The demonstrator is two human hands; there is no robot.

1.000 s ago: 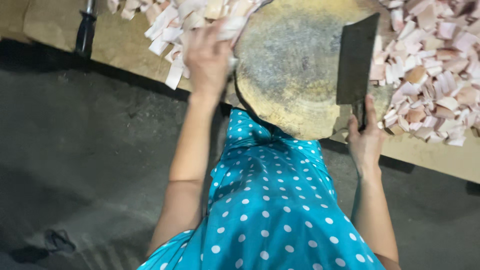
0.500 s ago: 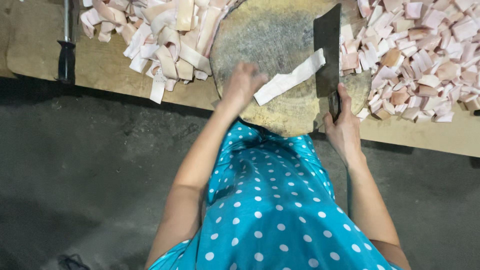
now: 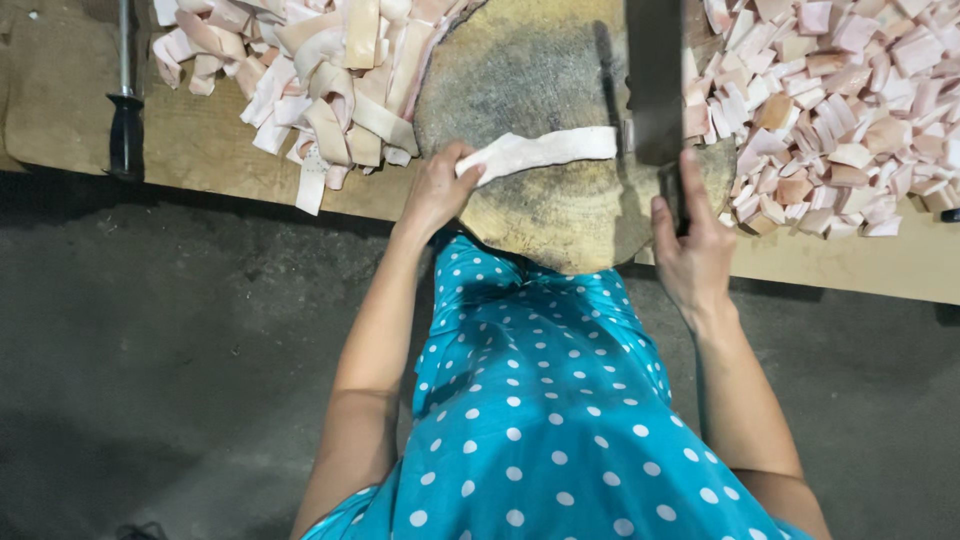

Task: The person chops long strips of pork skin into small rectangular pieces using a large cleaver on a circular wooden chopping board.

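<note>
Now that the strip [image 3: 545, 152] is lying across the block [image 3: 560, 200], your left hand [image 3: 437, 190] is pinching its end while your right hand [image 3: 690, 250] is gripping the cleaver [image 3: 655, 80] at its other end.

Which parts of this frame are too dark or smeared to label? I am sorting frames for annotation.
Head view: the dark rectangular cleaver blade is motion-smeared; the grey floor lies dim; the pale meat strip and round wooden chopping block are evenly lit, sharp.

Bare block [image 3: 560, 215] at centre; strips [image 3: 320, 80] crowd upper left, cubes [image 3: 840, 110] upper right, cleaver [image 3: 655, 80] between.
</note>
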